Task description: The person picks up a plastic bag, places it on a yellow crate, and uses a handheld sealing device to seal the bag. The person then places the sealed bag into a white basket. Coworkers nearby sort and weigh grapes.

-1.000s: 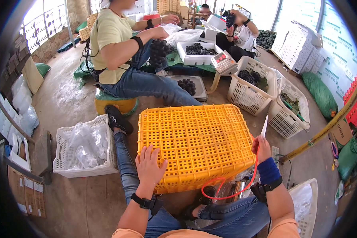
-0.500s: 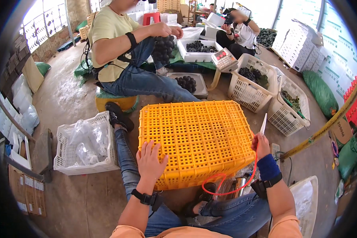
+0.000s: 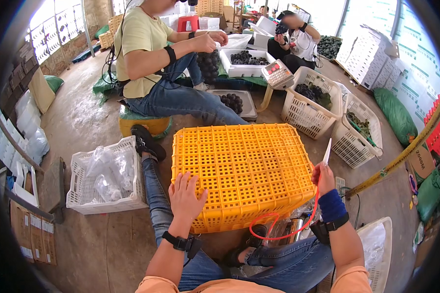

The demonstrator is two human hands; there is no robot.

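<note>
An upturned yellow plastic crate [image 3: 244, 171] with a slotted grid bottom stands in front of me. My left hand [image 3: 187, 195] lies on its near left corner, palm down with the fingers spread. At the crate's right edge, my right hand [image 3: 323, 179] is closed around a slim white pointed tool [image 3: 327, 151], its tip upward; the grip is hidden in my fingers. A thin red cord [image 3: 269, 238] loops from that hand below the crate's near side. What it ends in is hidden.
On the left sits a white basket [image 3: 78, 205] of clear plastic bags. Across from me a seated co-worker [image 3: 142, 63] holds dark grapes [image 3: 208, 66]. A scale [image 3: 277, 74], two white baskets [image 3: 310, 124] and a yellow pole [image 3: 396, 163] stand at right.
The co-worker across from me has shifted slightly to the right, hands and grapes included. My own hands and the yellow crate stay nearly where they were.
</note>
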